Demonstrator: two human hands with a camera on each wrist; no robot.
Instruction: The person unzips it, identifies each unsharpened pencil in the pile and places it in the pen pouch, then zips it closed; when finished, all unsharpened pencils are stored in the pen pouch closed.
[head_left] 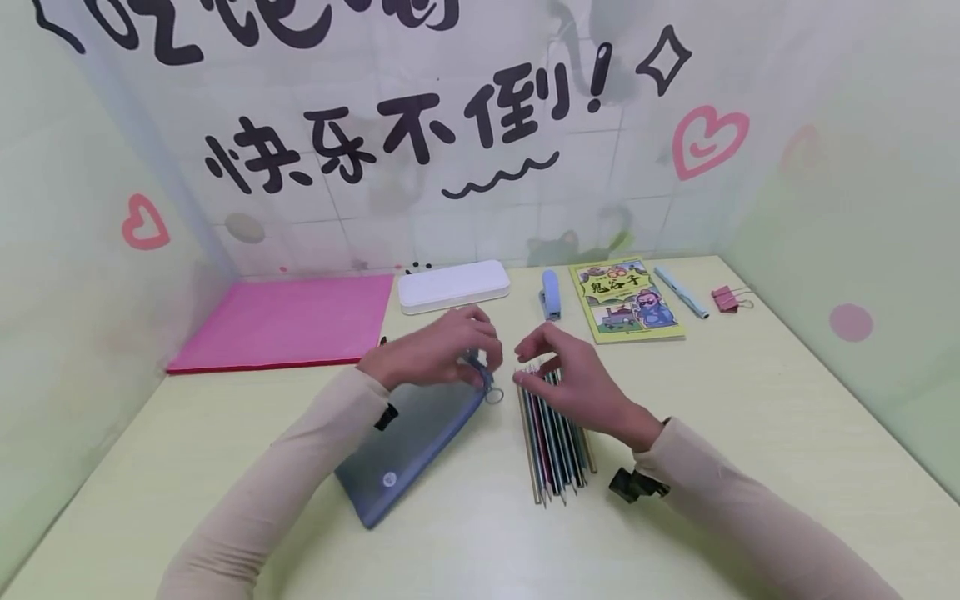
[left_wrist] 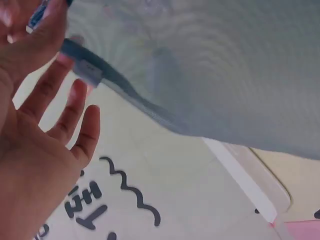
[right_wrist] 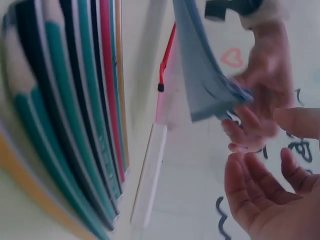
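Observation:
A grey-blue mesh pencil pouch [head_left: 420, 446] slants up from the table on the left. My left hand [head_left: 444, 346] pinches its upper corner between thumb and fingers, near a small metal ring [head_left: 494, 396]. In the left wrist view the pouch [left_wrist: 215, 75] spreads out beside that hand [left_wrist: 37, 115], with its edge running from the fingers. My right hand [head_left: 576, 387] hovers with loosely bent fingers and nothing between them. Below it several pencils [head_left: 553, 458] lie side by side, tips toward me, their far ends partly hidden by the hand.
Along the back of the table lie a pink folder [head_left: 292, 321], a white case [head_left: 453, 286], a blue stapler [head_left: 551, 293], a yellow booklet [head_left: 606, 292], a light blue pen [head_left: 681, 292] and a pink binder clip [head_left: 726, 299]. A decorated wall [head_left: 405, 217] rises behind them.

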